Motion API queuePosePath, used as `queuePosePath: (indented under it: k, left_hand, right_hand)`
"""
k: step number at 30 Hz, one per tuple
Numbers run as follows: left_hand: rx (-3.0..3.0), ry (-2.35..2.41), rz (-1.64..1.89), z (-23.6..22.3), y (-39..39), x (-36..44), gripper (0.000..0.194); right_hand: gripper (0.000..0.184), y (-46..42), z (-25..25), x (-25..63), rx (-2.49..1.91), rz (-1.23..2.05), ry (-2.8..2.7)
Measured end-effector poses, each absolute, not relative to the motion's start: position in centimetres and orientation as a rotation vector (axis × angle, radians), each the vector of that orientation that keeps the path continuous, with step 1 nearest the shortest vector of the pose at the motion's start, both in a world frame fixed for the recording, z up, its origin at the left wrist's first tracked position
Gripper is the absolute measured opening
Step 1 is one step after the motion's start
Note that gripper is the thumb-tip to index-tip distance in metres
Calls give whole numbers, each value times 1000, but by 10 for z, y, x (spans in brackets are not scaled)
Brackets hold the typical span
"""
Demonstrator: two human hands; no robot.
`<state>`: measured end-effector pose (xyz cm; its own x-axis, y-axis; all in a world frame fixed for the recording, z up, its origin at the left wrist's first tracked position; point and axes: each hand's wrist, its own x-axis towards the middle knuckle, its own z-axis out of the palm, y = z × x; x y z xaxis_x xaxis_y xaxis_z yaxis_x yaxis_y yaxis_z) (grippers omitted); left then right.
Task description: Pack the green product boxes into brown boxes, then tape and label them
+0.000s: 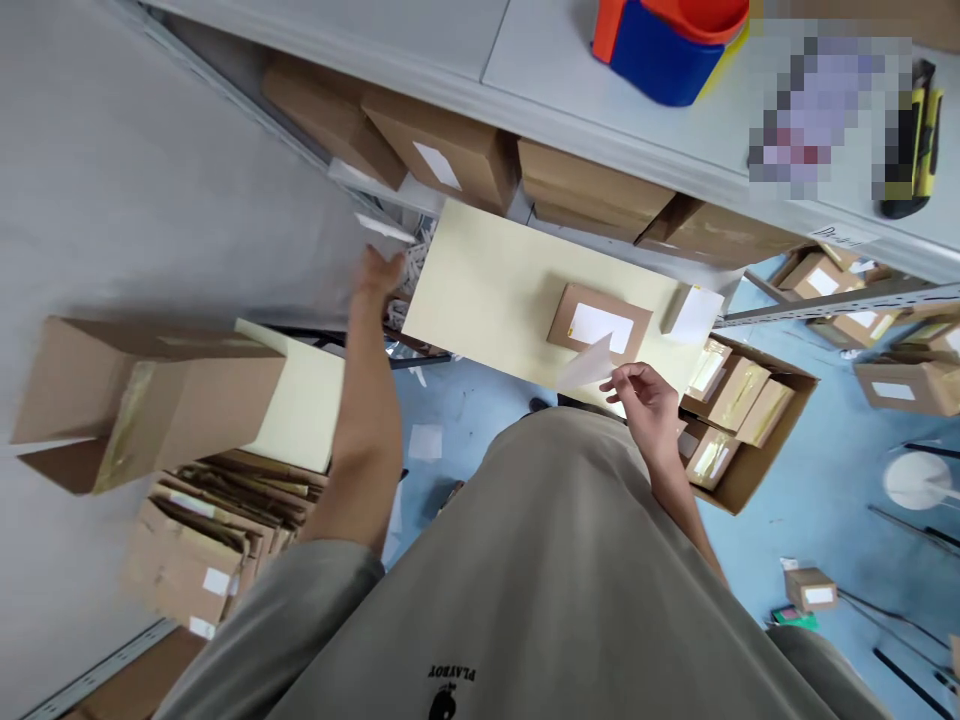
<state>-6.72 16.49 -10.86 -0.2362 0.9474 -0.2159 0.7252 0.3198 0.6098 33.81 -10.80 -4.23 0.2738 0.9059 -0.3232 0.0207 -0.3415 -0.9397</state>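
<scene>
My right hand [646, 398] pinches a thin white sheet [587, 364] just in front of a small brown box with a white label [598, 322]. That box lies on a pale yellow board [487, 290]. A second small box with a white label [691, 312] lies at the board's right edge. My left hand [379, 275] reaches out past the board's left end toward a heap of white paper scraps [411, 262]; its fingers are blurred by motion.
A grey shelf [540, 80] runs across the top with a blue and orange container [664, 45] and a yellow-black tool [911, 140]. Cardboard boxes [442, 150] sit beneath it. An open carton of small boxes [739, 420] stands on the blue floor at right; an open carton [150, 400] at left.
</scene>
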Motion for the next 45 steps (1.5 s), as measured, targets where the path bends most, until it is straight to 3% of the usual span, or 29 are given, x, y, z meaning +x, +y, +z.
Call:
queuePosePath:
  k: [3,7,11,14,23,30,38,45]
  left_hand:
    - [1412,1954,502,-124,119,6,13]
    - [1105,1338,652,-120,27,108,16]
    - [738,1027,776,-99,-31,161,48]
    - [700,1126,828,-96,-42,167,56]
    - [727,1315,820,-116,-56,157,33]
    - [729,1379,834,-115,-60,139,32]
    - [720,1397,828,-113,-64,130,32]
    - [722,1409,799,-125,-66,133,33]
  right_hand:
    - [37,-103,-48,343,-1689,1108,-906]
    - [28,-96,-51,343,-1772,877,-1105]
    - [21,-94,-53,330,-1763,714,-1418]
    - [22,-98,-58,319,-1777,718,-1583]
    - [14,-112,-69,317,-1773,1061,-1679]
    - [39,-115,-78,364,-2037,851,-1065]
    - [49,-115,-96,376,-1992,1200,-857]
    - [54,-112,-99,373,-1981,1254,-859]
